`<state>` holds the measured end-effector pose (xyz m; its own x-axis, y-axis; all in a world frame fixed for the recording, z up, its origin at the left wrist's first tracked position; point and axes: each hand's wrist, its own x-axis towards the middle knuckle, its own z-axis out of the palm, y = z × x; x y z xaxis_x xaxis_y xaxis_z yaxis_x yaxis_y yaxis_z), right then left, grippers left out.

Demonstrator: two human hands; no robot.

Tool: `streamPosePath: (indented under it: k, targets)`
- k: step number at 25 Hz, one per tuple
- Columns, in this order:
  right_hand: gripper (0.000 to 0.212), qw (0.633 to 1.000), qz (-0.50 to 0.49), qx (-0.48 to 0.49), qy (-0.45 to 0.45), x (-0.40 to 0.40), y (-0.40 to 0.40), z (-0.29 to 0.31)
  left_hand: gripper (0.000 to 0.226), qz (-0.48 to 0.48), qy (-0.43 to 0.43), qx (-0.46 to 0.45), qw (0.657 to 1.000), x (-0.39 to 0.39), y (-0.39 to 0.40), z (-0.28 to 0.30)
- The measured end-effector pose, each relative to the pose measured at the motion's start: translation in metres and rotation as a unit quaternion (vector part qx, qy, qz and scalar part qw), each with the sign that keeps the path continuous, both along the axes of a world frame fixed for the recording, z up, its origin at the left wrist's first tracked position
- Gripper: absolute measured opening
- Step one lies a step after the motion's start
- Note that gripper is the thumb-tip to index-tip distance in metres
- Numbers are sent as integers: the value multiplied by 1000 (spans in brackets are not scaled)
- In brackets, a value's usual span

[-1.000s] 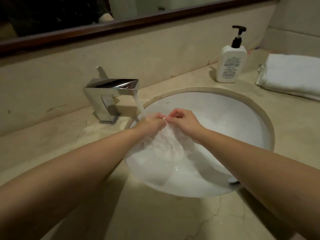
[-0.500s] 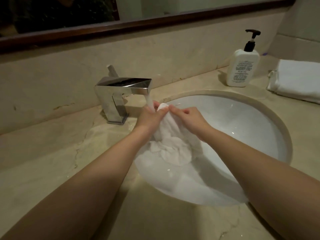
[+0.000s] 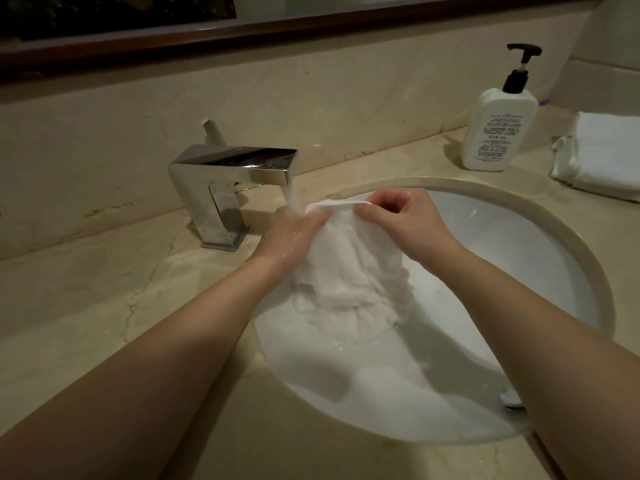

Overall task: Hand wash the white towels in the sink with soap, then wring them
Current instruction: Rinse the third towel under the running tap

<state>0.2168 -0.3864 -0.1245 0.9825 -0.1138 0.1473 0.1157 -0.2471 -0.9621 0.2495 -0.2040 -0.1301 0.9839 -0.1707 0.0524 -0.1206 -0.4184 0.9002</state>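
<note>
You stand at a dim bathroom vanity, a beige marble desk under a dark-framed mirror, with a round white porcelain sink sunk into it. A square chrome faucet at the back left is running, and its stream falls onto the near-left corner of the wet white terry towel you hold over the basin.

Your left hand grips the towel's top edge right under the stream, fingers curled into the cloth. Your right hand pinches the same edge just beside it, thumb and forefinger clenched on the hem. That short stretch of hem runs left to right between your hands; the rest of the towel hangs down and toward you, its bunched lower end resting in the bowl.

So the towel's long axis runs from your fingers down into the sink, and its bulk lies below and nearer to you than either hand. The white plastic pump bottle with a black nozzle stands on the desk to the back right, well apart from the towel and nearer your right hand. Reaching for soap would likely fall to that hand, leaving the left to hold the cloth. A folded white towel lies on the desk just beyond the bottle, apparently dry.
</note>
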Motion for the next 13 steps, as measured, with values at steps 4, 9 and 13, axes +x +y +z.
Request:
streamPosePath:
  k: [4, 9, 13]
  targets:
    - [30, 999, 7, 45, 26, -3, 4, 4, 29, 0, 34, -57, 998, 3, 3, -2]
    - [29, 996, -30, 78, 44, -4, 3, -4, 34, -66, 74, 122, 988, 1, 4, -8]
    - [28, 991, -121, 48, 14, -2, 3, -7, 35, -1, -29, 70, 997, -2, 1, 9]
